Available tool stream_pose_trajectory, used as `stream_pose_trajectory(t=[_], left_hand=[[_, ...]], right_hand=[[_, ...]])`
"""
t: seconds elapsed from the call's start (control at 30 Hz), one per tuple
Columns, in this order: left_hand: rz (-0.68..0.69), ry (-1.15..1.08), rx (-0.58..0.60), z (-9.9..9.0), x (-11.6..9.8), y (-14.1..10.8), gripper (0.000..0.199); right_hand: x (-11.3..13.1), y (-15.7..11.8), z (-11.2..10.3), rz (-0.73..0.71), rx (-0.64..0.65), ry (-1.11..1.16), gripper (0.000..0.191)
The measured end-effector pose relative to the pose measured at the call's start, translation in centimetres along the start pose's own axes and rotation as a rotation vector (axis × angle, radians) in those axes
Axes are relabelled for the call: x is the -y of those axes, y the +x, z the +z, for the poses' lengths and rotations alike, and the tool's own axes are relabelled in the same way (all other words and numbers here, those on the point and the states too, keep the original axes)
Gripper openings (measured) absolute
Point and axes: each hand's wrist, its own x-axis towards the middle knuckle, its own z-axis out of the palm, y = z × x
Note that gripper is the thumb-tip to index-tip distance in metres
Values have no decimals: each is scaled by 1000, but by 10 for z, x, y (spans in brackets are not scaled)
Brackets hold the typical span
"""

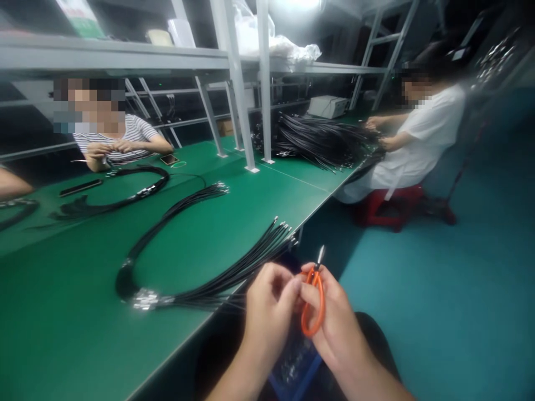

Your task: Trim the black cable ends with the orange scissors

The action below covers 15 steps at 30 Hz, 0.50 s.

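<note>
Left hand (pixel 267 303) and right hand (pixel 336 312) met at five o'clock, the left pinched, any contents hidden, the right gripping orange-handled scissors (pixel 321 298). Black cables (pixel 125 283) curved over the green table (pixel 62 328) toward ten o'clock; work seemed under way, what remained unclear.

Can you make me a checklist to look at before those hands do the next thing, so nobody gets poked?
1. Scissors held: ok. The right hand holds the orange-handled scissors.
2. Blades aimed away from the left hand: ok. They point up and forward.
3. Left hand's pinch: cannot tell. Its thumb is near the fingertips, but anything between them is hidden.
4. Near black cable bundle all on the green table: not ok. Some strands reach over the edge.
5. Other people clear of the blades: ok. The person in white and the person in stripes both sit well away.
</note>
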Motion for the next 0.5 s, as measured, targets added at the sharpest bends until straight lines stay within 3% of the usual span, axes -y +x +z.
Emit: stream_pose_trajectory(t=[0.17,0.5], left_hand=[[-92,-305,145,-6,-1,5,15],[-138,-492,184,-5,0,6,10]], right_hand=[[0,-1,-3,-5,73,-6,29],[1,2,-4,6,89,36,28]])
